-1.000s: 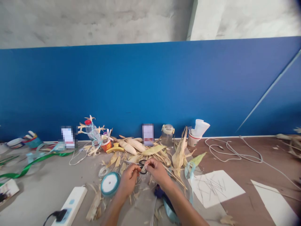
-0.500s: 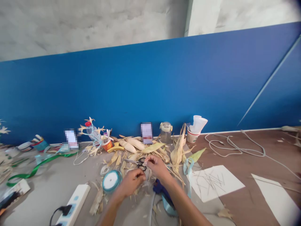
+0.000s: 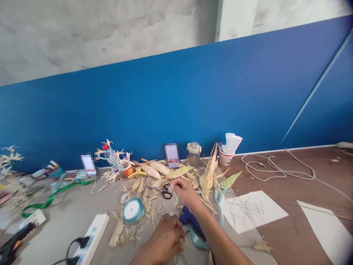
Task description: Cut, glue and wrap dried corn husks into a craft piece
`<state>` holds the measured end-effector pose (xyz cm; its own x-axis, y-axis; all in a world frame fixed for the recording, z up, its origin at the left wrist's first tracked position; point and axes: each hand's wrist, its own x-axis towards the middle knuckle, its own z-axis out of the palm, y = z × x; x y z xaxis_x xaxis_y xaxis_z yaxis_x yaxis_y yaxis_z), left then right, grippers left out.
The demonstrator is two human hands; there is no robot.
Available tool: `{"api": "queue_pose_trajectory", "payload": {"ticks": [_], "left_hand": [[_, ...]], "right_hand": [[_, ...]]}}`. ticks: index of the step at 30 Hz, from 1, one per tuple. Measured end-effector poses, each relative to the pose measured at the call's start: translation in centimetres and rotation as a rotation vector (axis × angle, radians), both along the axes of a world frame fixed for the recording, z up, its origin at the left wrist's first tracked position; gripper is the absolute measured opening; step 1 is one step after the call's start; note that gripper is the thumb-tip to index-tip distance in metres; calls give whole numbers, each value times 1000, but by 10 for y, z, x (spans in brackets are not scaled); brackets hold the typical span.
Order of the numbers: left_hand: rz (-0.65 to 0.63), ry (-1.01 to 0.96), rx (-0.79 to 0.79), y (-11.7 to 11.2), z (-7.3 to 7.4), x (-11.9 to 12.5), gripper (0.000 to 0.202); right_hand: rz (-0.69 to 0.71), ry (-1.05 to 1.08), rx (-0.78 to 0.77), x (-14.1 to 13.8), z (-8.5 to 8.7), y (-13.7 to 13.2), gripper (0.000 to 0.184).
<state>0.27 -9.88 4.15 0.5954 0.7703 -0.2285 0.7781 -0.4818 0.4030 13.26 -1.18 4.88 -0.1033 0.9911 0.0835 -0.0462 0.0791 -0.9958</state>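
Note:
My right hand (image 3: 184, 192) is closed in a pinch over the husk scraps, with a small pale bit at its fingertips, too small to name. Just left of those fingertips lie black-handled scissors (image 3: 166, 192). My left hand (image 3: 168, 235) is low over the table, palm down with fingers curled; what they hold, if anything, is hidden. Between that hand and my right forearm shows a dark blue tool, probably a glue gun (image 3: 189, 217), partly covered by the arm. A roll of light blue ribbon (image 3: 133, 210) lies left of my hands. Dried corn husks (image 3: 158, 169) are heaped behind them.
At the left front is a white power strip (image 3: 92, 235) with black plugs. A lidded jar (image 3: 194, 154), a phone (image 3: 172, 156) and a paper cup (image 3: 226, 158) line the blue partition. Thin sticks lie on white paper (image 3: 271, 213) at right, before a white cable (image 3: 292, 176).
My left hand has moved down and towards me, away from the right hand, and the scissors' handles now show more fully. My right hand keeps its pinch in nearly the same place.

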Motion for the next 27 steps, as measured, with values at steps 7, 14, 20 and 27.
{"api": "queue_pose_trajectory", "payload": {"ticks": [7,14,20,27], "left_hand": [[-36,71,30,-4,2,8,25],[43,-49,60,-4,-9,6,26],[512,-612,2,19,-20,-19,10],[909,-1423,-261,53,-13,-35,30]], "right_hand": [[6,20,9,2,4,0,9],[8,17,21,2,6,-2,9],[-12,79,4,2,7,-1,10],[-71,-70,74,5,-2,5,8]]}}
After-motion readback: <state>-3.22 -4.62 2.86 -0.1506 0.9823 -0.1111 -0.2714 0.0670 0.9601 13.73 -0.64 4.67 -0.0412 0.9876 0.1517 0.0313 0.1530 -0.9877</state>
